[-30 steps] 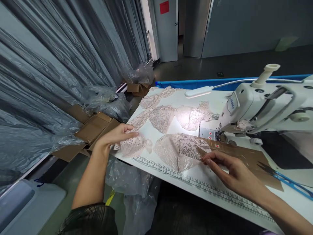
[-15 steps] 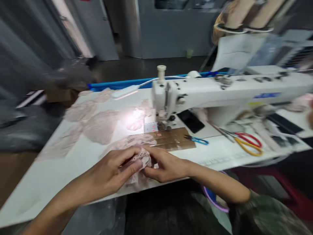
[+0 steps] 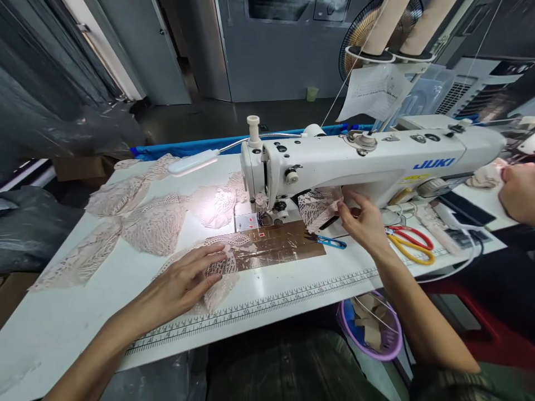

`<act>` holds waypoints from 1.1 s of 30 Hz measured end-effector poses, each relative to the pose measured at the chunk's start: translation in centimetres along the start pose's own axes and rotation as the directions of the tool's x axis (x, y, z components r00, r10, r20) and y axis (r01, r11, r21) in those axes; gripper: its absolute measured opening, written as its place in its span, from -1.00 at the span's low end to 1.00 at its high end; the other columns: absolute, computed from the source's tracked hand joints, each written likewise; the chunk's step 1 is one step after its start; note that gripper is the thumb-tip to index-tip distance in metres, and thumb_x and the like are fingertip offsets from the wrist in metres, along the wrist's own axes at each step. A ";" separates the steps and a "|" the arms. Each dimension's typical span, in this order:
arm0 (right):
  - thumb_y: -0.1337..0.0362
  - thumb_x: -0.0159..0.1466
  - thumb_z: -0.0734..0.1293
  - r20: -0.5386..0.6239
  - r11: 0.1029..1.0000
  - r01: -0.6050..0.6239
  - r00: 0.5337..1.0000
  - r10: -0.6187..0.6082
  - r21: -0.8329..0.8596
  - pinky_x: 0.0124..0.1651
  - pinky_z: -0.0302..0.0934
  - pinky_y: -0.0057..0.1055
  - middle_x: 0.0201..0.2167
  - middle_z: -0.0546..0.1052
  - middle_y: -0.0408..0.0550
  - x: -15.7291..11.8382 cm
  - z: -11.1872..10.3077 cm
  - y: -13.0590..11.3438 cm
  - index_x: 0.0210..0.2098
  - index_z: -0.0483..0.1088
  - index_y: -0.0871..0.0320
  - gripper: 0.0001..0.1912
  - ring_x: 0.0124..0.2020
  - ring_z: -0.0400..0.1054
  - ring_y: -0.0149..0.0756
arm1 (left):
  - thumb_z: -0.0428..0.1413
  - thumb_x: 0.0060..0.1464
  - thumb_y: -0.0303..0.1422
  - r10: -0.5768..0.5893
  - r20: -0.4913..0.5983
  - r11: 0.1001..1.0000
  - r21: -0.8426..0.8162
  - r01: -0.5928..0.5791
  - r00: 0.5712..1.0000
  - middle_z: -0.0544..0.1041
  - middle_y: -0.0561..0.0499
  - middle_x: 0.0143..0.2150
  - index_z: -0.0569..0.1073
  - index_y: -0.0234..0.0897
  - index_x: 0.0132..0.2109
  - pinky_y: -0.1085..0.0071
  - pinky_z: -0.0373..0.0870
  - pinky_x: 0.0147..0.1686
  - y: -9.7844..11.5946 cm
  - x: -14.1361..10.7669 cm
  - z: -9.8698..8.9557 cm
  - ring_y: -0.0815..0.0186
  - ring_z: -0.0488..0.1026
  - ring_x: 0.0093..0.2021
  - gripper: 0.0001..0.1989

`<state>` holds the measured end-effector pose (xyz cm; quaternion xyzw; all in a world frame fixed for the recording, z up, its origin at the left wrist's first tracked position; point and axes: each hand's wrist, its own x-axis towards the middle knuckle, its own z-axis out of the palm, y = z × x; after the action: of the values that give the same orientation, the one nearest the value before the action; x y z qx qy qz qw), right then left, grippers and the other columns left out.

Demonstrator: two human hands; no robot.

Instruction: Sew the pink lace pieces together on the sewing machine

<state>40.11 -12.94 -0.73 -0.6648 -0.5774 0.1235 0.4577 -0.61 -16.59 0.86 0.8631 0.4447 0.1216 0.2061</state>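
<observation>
My left hand (image 3: 184,284) lies with its fingers stretched out on a pale pink lace piece (image 3: 223,278) near the table's front edge. Under the arm of the white sewing machine (image 3: 343,161), my right hand (image 3: 363,223) pinches the edge of another lace piece (image 3: 320,206). That piece partly covers a dark phone. Blue thread snips (image 3: 330,241) lie just left of my right wrist, on the end of a brown taped strip (image 3: 280,245). The needle area (image 3: 265,211) has no hand at it.
Several lace pieces (image 3: 154,225) are spread on the left of the table. Scissors with red and yellow handles (image 3: 412,245) lie at right. A purple basket (image 3: 393,351) of scraps stands below the front edge. Another person's hand (image 3: 518,192) is at far right.
My hands were together on a lace piece at the front edge. They have parted: the left rests flat on lace, and the right has moved right and away under the machine arm.
</observation>
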 end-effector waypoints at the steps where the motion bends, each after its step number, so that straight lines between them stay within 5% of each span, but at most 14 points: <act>1: 0.09 0.25 0.28 -0.040 1.000 0.024 0.999 -0.024 -0.017 -0.33 0.33 -0.32 -0.02 0.46 0.16 -0.3 0.0 -0.4 0.00 0.43 0.24 -0.57 -0.43 0.38 -0.34 | -0.02 0.27 -0.06 -0.014 0.012 1.000 0.012 0.014 1.000 0.29 0.04 0.33 0.32 0.08 0.26 0.26 0.51 0.00 0.0 -0.2 0.2 0.09 0.35 0.24 -0.56; 4: 0.20 0.27 0.23 -0.035 0.990 0.138 0.990 -0.138 -0.008 -0.30 0.30 -0.34 -0.19 0.52 0.04 -1.4 0.6 -2.3 -0.17 0.50 0.19 -0.72 -0.39 0.37 -0.33 | -0.03 0.28 -0.07 -0.040 0.049 0.999 0.039 0.039 0.998 0.31 0.02 0.32 0.32 0.04 0.26 0.23 0.47 0.07 0.1 -0.5 0.2 0.09 0.33 0.26 -0.55; 7: 0.25 0.29 0.23 0.150 0.964 0.258 0.952 -0.266 0.068 -0.37 0.25 -0.39 -0.27 0.51 -0.01 -2.7 1.5 -4.6 -0.19 0.50 0.15 -0.77 -0.39 0.35 -0.34 | -0.03 0.30 -0.12 -0.033 0.069 0.999 0.032 0.031 0.997 0.36 -0.01 0.28 0.39 -0.03 0.21 0.23 0.41 0.13 0.6 -0.8 0.1 0.11 0.33 0.26 -0.60; 11: 0.32 0.31 0.22 0.434 0.873 0.425 0.758 -0.488 0.241 -0.31 0.31 -0.37 -0.23 0.52 0.00 -4.1 3.2 -6.2 -0.14 0.46 0.12 -0.79 -0.28 0.41 -0.29 | 0.01 0.29 -0.22 -0.024 0.052 0.998 -0.054 0.026 0.998 0.46 -0.06 0.19 0.48 -0.14 0.10 0.21 0.37 0.15 0.6 -1.4 -0.1 0.16 0.40 0.19 -0.68; 14: 0.33 0.33 0.21 0.526 0.807 0.500 0.617 -0.586 0.314 -0.13 0.38 -0.30 -0.14 0.52 0.01 -4.7 5.1 -6.3 -0.10 0.45 0.09 -0.78 -0.13 0.45 -0.24 | 0.03 0.28 -0.25 -0.007 -0.016 0.989 -0.150 0.004 1.000 0.54 -0.08 0.08 0.51 -0.18 0.04 0.25 0.40 0.09 0.0 -1.9 -0.7 0.21 0.47 0.10 -0.72; 17: 0.32 0.34 0.20 0.561 0.757 0.560 0.527 -0.638 0.335 -0.05 0.41 -0.23 -0.05 0.51 0.04 -5.0 7.3 -6.5 -0.03 0.44 0.09 -0.73 -0.06 0.45 -0.19 | 0.04 0.28 -0.24 -0.078 -0.151 0.985 -0.164 0.053 0.985 0.52 -0.09 0.09 0.52 -0.19 0.01 0.26 0.42 0.04 -1.7 -1.8 -1.8 0.22 0.47 0.07 -0.74; 21: 0.31 0.35 0.19 0.512 0.652 0.677 0.448 -0.733 0.341 0.13 0.33 -0.05 0.12 0.43 0.12 -5.7 10.1 -7.7 0.16 0.35 0.14 -0.60 0.12 0.34 -0.07 | 0.11 0.20 -0.24 -0.286 -0.355 0.958 -0.129 0.256 0.890 0.50 -0.11 0.05 0.51 -0.24 -0.03 0.26 0.40 -0.08 -5.1 -1.0 -3.0 0.19 0.47 -0.03 -0.75; 26: 0.19 0.34 0.25 0.592 0.493 0.779 0.200 -0.781 0.388 0.13 0.25 0.11 0.18 0.36 0.19 -8.5 12.5 -9.8 0.22 0.28 0.19 -0.52 0.16 0.25 0.05 | 0.20 0.07 -0.31 -0.425 -0.424 0.905 -0.212 0.368 0.800 0.47 -0.03 -0.29 0.50 -0.30 -0.36 0.36 0.31 -0.26 -8.1 -0.2 -2.7 0.30 0.39 -0.33 -0.86; 28: 0.18 0.32 0.26 0.617 0.481 0.792 0.173 -0.768 0.377 0.09 0.25 0.12 0.15 0.37 0.21 -10.2 13.1 -10.5 0.16 0.33 0.21 -0.55 0.11 0.25 0.09 | 0.15 0.10 -0.30 -0.430 -0.433 0.902 -0.237 0.361 0.792 0.47 -0.02 -0.31 0.49 -0.30 -0.40 0.38 0.29 -0.28 -8.8 -0.2 -2.4 0.32 0.38 -0.35 -0.82; 33: 0.23 0.31 0.26 0.641 0.553 0.739 0.217 -0.736 0.385 0.05 0.27 0.05 0.08 0.38 0.26 -13.3 13.8 -12.6 0.11 0.34 0.31 -0.57 0.00 0.26 0.05 | 0.09 0.15 -0.26 -0.445 -0.441 0.889 -0.322 0.325 0.780 0.48 -0.03 -0.31 0.48 -0.31 -0.38 0.43 0.29 -0.29 -9.9 -0.4 -2.5 0.34 0.39 -0.33 -0.77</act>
<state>18.29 -19.24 -3.75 -0.1957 -0.9524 0.1515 0.1778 -8.94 -11.19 -1.48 0.6614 0.6335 0.3475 0.2011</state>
